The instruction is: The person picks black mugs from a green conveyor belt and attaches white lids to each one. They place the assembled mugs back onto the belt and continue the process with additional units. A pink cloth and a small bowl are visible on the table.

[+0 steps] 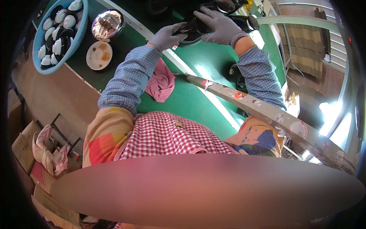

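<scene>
A glossy black rounded part is held up over the green table between both gloved hands. My left hand, in a grey glove, grips its left side. My right hand, also gloved, lies over its top and right side with fingers spread. More black parts lie on the table just beyond the hands. Blue checked sleeves cover both forearms.
A blue basin with several black-and-white round parts stands at the far left. Beside it are a shiny chrome reflector bowl and a small white dish. A pink rag lies under my left arm. A grey metal bar crosses the right side.
</scene>
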`<act>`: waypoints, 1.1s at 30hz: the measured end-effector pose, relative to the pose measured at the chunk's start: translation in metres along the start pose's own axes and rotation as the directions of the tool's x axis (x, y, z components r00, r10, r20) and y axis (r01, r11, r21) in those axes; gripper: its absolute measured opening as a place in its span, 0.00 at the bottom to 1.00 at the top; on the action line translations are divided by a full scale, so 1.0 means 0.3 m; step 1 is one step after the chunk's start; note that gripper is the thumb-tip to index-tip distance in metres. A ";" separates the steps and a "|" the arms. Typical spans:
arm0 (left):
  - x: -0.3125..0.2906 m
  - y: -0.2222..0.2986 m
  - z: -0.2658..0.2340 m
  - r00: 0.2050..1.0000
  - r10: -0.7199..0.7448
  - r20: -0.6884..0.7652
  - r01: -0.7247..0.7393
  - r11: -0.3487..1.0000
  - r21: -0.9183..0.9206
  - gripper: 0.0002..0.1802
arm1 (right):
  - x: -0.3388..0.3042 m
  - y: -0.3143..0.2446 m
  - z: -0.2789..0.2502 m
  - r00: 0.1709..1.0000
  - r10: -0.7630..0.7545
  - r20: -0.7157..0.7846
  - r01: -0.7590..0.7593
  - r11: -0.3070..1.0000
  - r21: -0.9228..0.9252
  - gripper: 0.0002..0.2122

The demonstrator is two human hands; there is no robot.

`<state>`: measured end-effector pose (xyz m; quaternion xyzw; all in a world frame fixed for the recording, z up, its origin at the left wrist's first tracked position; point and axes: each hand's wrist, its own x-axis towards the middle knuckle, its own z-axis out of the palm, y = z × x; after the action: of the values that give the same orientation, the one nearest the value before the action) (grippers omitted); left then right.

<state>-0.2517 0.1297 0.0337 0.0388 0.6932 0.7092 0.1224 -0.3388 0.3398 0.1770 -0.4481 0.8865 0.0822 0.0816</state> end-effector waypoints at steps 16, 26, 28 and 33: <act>-0.219 0.047 0.169 0.944 0.328 -0.029 -0.263 0.805 0.531 0.38 | -0.170 0.019 0.086 0.815 0.580 -0.010 -0.528 0.748 0.403 0.41; -0.727 -0.065 -0.285 0.990 0.045 -0.133 0.005 0.936 0.353 0.29 | -1.130 -0.123 0.103 0.449 0.881 0.146 -0.799 0.323 0.508 0.36; -0.780 -0.112 -0.224 0.996 -0.060 -0.064 0.076 0.954 0.290 0.29 | -1.230 -0.191 0.063 0.377 0.908 0.181 -0.861 0.271 0.431 0.36; -0.828 -0.041 -0.075 0.984 -0.178 0.013 0.170 0.957 0.235 0.29 | -1.361 -0.238 0.150 0.181 0.947 0.265 -0.949 0.098 0.301 0.37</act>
<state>-0.0151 0.0513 0.0490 0.0038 0.7702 0.6086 0.1908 -0.0389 0.6267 0.2172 0.2520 0.9600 -0.0675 0.1013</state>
